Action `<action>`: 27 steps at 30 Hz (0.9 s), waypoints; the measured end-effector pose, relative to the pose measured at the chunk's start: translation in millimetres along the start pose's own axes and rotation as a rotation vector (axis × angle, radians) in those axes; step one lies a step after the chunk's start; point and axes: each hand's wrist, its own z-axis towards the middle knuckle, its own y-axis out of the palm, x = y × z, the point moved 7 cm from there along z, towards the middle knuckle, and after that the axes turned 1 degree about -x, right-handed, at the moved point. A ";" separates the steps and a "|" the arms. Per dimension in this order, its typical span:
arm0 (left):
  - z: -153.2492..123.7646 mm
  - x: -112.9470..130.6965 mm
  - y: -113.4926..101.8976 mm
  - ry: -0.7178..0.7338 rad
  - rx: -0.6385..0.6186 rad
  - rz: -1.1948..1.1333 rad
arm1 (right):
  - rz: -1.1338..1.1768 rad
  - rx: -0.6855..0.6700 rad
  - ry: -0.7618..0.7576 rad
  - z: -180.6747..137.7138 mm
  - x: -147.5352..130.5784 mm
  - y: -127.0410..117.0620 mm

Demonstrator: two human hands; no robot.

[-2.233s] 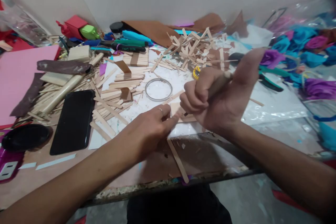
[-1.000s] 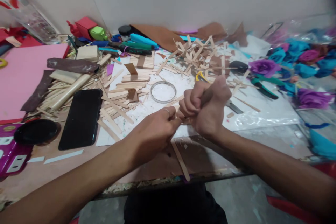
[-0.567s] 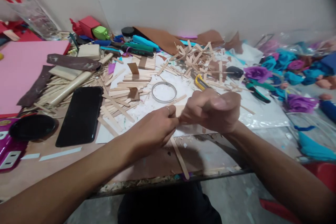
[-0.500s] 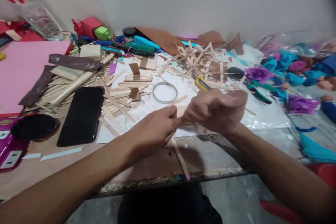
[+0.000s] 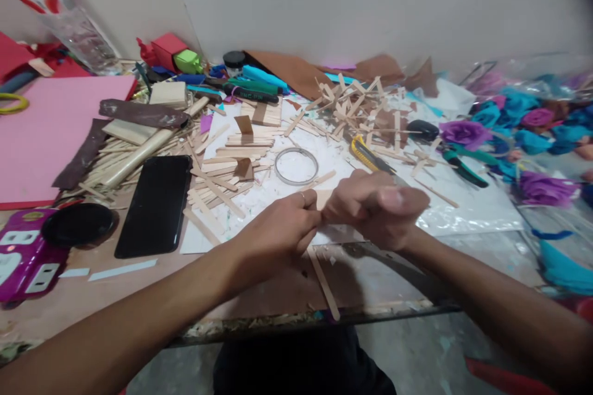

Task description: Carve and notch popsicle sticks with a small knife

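Observation:
My left hand [image 5: 290, 223], with a ring on one finger, is closed over the near edge of the white sheet [image 5: 477, 213]. Its fingertips meet those of my right hand [image 5: 377, 207], which is closed with the thumb on top. Whatever they pinch is hidden by the fingers. A pale tan piece [image 5: 324, 198] shows just behind the fingertips; I cannot tell whether they touch it. Beyond my right hand lies a yellow box cutter [image 5: 365, 153]. A metal ring [image 5: 296, 166] rests behind my left hand, and a craft stick [image 5: 324, 284] lies below the hands, near the table edge.
Craft sticks [image 5: 217, 182] lie left of the ring, and a jumbled stick pile [image 5: 354, 102] is behind. At left are a black phone [image 5: 152, 207] and a purple power strip [image 5: 34, 253]. Green-handled pliers [image 5: 466, 166] and purple flowers [image 5: 546, 191] sit at right.
The view has shifted slightly, so the tabletop things appear a little farther right. More of the box cutter now shows beyond my right hand. Both hands stay closed and together.

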 end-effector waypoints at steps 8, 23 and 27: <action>-0.2 8.9 -4.0 0.011 0.027 0.108 | 0.174 0.246 -0.106 2.3 -29.2 -41.8; -2.4 6.4 -5.4 0.049 0.027 0.115 | 0.176 0.280 0.017 -2.6 -13.9 -20.5; -2.2 3.8 -3.2 0.051 0.053 0.127 | 0.240 0.369 -0.043 -2.8 -10.0 -21.5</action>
